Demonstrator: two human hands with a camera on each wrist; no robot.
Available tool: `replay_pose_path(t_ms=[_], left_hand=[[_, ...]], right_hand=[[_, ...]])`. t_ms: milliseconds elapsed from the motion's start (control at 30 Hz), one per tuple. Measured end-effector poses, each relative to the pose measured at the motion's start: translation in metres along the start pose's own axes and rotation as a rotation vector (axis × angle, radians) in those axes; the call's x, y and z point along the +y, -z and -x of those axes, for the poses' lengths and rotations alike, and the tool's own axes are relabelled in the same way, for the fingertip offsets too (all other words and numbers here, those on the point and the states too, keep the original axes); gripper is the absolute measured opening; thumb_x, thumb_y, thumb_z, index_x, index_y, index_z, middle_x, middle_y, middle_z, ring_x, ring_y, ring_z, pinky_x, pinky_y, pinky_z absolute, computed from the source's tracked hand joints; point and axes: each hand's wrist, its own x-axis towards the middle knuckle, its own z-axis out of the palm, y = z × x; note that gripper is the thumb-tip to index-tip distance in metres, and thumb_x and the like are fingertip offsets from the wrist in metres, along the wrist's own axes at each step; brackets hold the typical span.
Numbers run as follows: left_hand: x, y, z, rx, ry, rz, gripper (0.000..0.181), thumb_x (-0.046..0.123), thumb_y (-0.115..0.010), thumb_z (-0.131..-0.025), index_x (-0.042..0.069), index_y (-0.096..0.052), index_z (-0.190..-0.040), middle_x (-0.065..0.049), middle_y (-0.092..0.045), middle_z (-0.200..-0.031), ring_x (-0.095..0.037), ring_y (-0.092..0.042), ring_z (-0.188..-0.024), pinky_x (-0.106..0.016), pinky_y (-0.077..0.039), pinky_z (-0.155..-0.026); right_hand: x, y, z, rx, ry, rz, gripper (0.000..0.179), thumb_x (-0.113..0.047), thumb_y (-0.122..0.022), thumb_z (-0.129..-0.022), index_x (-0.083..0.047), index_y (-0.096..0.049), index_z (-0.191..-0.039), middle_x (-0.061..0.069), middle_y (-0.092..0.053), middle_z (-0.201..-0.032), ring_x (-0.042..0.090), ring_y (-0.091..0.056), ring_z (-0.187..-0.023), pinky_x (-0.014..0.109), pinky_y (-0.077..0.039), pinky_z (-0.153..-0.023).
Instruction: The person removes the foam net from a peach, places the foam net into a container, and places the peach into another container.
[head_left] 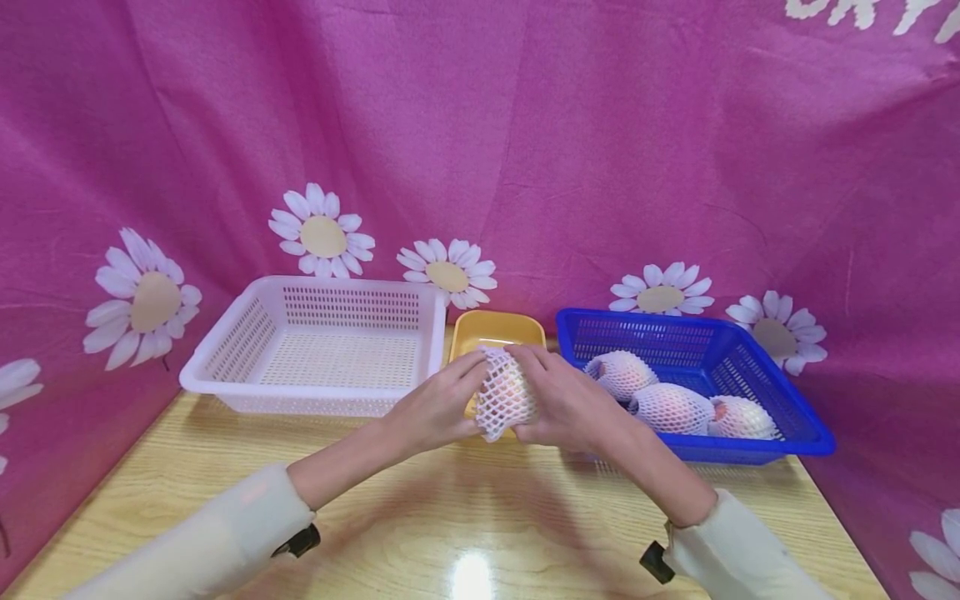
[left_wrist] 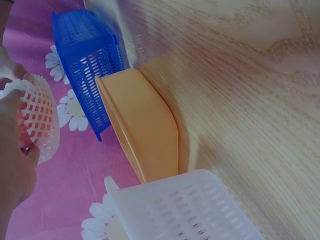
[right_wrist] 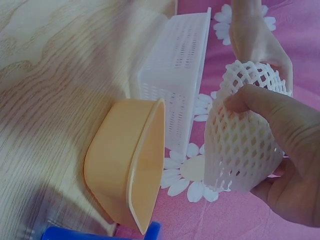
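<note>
Both hands hold one round reddish-yellow fruit in a white foam net (head_left: 504, 396), raised over the front of a small yellow bin (head_left: 498, 323). My left hand (head_left: 438, 404) grips its left side, and in the left wrist view red skin (left_wrist: 25, 125) shows by the fingers. From the other side my right hand (head_left: 566, 400) grips it, its thumb (right_wrist: 245, 97) lying across the net in the right wrist view. The net's open end spreads loosely past the fruit. Beside the right hand stands a blue basket (head_left: 806, 417) with several netted fruits (head_left: 671, 408) inside.
A white slotted basket (head_left: 273, 390) stands to the left of the yellow bin. All three containers rest along the back of a wooden table (head_left: 420, 533). Behind them hangs a pink cloth (head_left: 480, 150) printed with daisies.
</note>
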Motion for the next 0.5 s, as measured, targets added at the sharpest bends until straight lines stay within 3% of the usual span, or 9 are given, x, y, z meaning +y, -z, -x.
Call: replay_pose_path(t_ms=[500], left_hand=[[-0.004, -0.0016, 0.0004, -0.049, 0.028, 0.09, 0.077, 0.019, -0.09, -0.068, -0.008, -0.051, -0.128, -0.021, -0.054, -0.129, -0.031, -0.058, -0.115, -0.028, -0.044, -0.105]], right_hand=[[-0.0017, -0.002, -0.0028, -0.016, 0.021, -0.029, 0.093, -0.023, -0.092, -0.064, -0.003, -0.043, -0.139, 0.013, -0.055, -0.13, 0.024, -0.06, -0.106, 0.04, -0.054, -0.09]])
